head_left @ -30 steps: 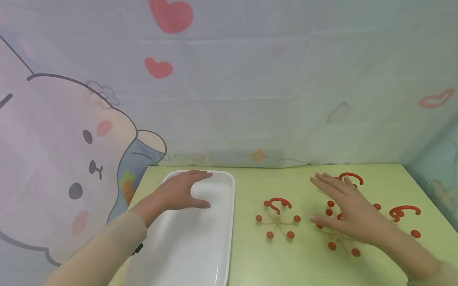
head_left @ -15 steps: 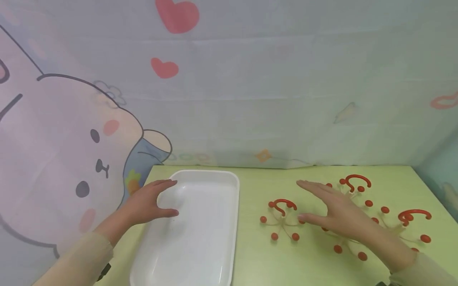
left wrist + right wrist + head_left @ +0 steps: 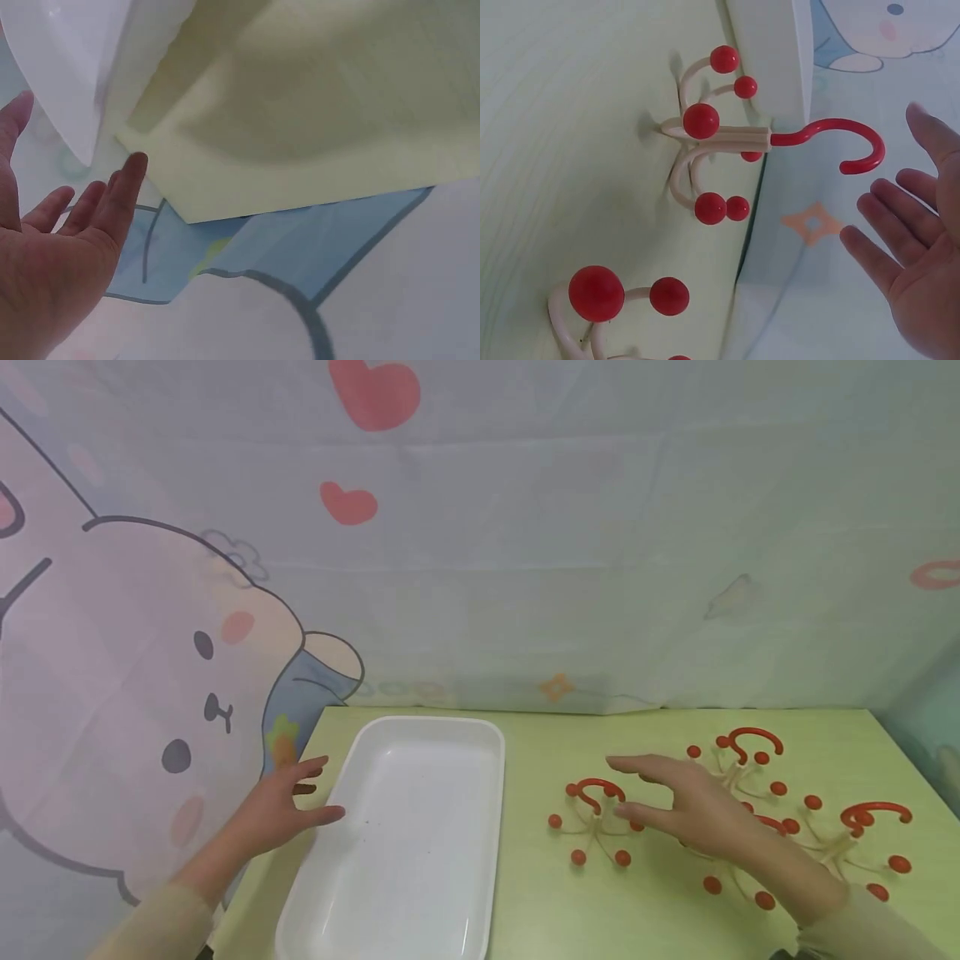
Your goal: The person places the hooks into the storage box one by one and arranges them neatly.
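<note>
In the head view, my right hand [image 3: 697, 806] hovers with fingers and thumb apart beside a cream hook rack [image 3: 597, 827]. This rack stands upright, with a red swivel hook on top and curved arms tipped with red balls. The right wrist view shows the red hook [image 3: 866, 135] close to that hand's fingertips, with a gap between. My left hand [image 3: 273, 810], also holding nothing, is over the left edge of the white tray [image 3: 420, 827]. The left wrist view shows its fingers [image 3: 124, 195] extended beside the tray.
More racks of the same kind stand right of the first: one at the back [image 3: 737, 772], one far right [image 3: 834, 853], and one [image 3: 723, 868] partly hidden by my right forearm. A printed cloth [image 3: 525, 568] hangs behind the pale green table [image 3: 525, 893].
My right hand has moved left, from over the right-hand racks to beside the leftmost one. My left hand has drawn back left, from over the tray to its edge. The view has shifted slightly.
</note>
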### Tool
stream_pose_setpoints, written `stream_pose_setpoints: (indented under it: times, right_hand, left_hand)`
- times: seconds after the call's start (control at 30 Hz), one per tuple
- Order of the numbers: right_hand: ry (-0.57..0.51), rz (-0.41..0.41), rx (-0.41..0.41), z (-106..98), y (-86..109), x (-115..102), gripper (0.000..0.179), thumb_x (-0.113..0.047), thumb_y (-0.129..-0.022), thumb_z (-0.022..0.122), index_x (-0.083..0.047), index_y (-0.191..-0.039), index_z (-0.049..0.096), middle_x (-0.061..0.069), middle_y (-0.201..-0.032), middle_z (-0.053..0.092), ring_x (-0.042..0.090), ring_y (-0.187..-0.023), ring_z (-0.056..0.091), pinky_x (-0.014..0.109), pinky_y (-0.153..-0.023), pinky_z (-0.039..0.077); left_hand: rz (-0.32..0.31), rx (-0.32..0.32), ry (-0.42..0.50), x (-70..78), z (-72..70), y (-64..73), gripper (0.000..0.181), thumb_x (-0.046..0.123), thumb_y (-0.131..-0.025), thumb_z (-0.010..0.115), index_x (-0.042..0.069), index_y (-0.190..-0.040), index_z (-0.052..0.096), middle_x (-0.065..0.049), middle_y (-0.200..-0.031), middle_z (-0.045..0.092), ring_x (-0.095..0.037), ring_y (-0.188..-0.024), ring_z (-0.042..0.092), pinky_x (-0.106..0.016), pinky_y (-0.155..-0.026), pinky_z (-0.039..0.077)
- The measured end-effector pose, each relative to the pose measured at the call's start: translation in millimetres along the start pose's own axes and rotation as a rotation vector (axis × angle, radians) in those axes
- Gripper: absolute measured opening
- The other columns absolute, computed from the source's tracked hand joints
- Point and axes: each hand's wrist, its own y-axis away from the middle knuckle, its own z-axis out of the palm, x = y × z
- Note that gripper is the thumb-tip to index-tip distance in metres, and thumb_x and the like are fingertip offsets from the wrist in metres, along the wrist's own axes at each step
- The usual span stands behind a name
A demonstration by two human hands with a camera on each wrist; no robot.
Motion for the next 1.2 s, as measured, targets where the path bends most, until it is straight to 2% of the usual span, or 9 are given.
stream_pose_setpoints:
  times: [0.1, 0.3, 0.33, 0.43, 0.6, 0.73, 1.0, 1.2]
  right_hand:
    - [0.006, -0.021, 0.012, 3, -2.0, 2, 0.052, -0.035, -0.096, 0.082, -0.016, -0.142, 0.069, 0.000, -0.139, 0.071, 0.033, -0.121, 0.072, 0.055, -0.100, 0.059]
    - [0.020, -0.045, 0.009, 7, -5.3, 4, 0.040, -0.031, -0.096, 0.082, -0.019, -0.133, 0.075, -0.005, -0.127, 0.076, 0.028, -0.116, 0.074, 0.051, -0.096, 0.062]
    - [0.018, -0.051, 0.009, 7, -5.7, 5, 0.038, -0.030, -0.096, 0.082, -0.019, -0.132, 0.076, -0.006, -0.125, 0.077, 0.027, -0.116, 0.074, 0.050, -0.096, 0.062]
    - [0.011, -0.060, 0.015, 9, -7.0, 6, 0.033, -0.029, -0.096, 0.083, -0.021, -0.128, 0.078, -0.009, -0.120, 0.078, 0.024, -0.113, 0.075, 0.046, -0.094, 0.063]
    - [-0.003, -0.073, 0.035, 13, -9.0, 8, 0.029, -0.022, -0.094, 0.085, -0.021, -0.123, 0.080, -0.011, -0.115, 0.079, 0.021, -0.108, 0.077, 0.040, -0.090, 0.065]
    - [-0.008, -0.072, 0.059, 17, -11.3, 10, 0.027, -0.015, -0.093, 0.085, -0.020, -0.119, 0.081, -0.010, -0.112, 0.079, 0.018, -0.105, 0.078, 0.037, -0.088, 0.065]
    - [-0.009, -0.039, 0.123, 26, -14.5, 11, 0.021, -0.011, -0.093, 0.084, -0.021, -0.112, 0.083, -0.013, -0.105, 0.080, 0.011, -0.097, 0.077, 0.032, -0.084, 0.065]
    - [0.008, -0.062, 0.159, 29, -18.3, 8, 0.023, -0.008, -0.092, 0.085, -0.020, -0.111, 0.084, -0.011, -0.104, 0.080, 0.011, -0.095, 0.078, 0.032, -0.081, 0.065]
  left_hand:
    - [-0.032, -0.018, 0.036, -5.4, 2.5, 3.1, 0.086, 0.034, -0.091, 0.088, -0.007, -0.155, 0.047, -0.030, -0.146, 0.059, -0.049, -0.123, 0.067, -0.051, -0.093, 0.063]
    - [-0.188, -0.078, 0.265, -11.6, 7.9, 7.7, 0.081, 0.025, -0.096, 0.084, -0.012, -0.155, 0.042, -0.035, -0.143, 0.059, -0.044, -0.120, 0.069, -0.042, -0.083, 0.066]
    - [-0.212, -0.079, 0.299, -12.6, 9.2, 8.2, 0.081, 0.023, -0.096, 0.084, -0.013, -0.155, 0.042, -0.035, -0.141, 0.060, -0.042, -0.118, 0.070, -0.042, -0.081, 0.067]
    - [-0.257, -0.062, 0.325, -16.0, 13.7, 9.3, 0.074, 0.023, -0.095, 0.084, -0.011, -0.150, 0.050, -0.030, -0.133, 0.066, -0.035, -0.112, 0.073, -0.041, -0.078, 0.067]
    - [-0.286, -0.032, 0.324, -19.5, 20.4, 10.6, 0.059, 0.021, -0.093, 0.085, -0.010, -0.138, 0.062, -0.023, -0.123, 0.072, -0.027, -0.100, 0.076, -0.039, -0.074, 0.067]
    - [-0.304, -0.028, 0.329, -20.4, 23.2, 12.1, 0.052, 0.019, -0.095, 0.083, -0.009, -0.135, 0.065, -0.020, -0.120, 0.073, -0.022, -0.094, 0.075, -0.038, -0.075, 0.067]
    - [-0.319, -0.039, 0.367, -21.4, 24.8, 16.2, 0.044, 0.013, -0.099, 0.076, -0.012, -0.133, 0.063, -0.017, -0.116, 0.076, -0.022, -0.098, 0.074, -0.040, -0.079, 0.066]
    - [-0.326, -0.037, 0.375, -23.4, 26.1, 14.9, 0.042, 0.014, -0.100, 0.076, -0.011, -0.133, 0.064, -0.016, -0.116, 0.076, -0.023, -0.097, 0.074, -0.041, -0.079, 0.066]
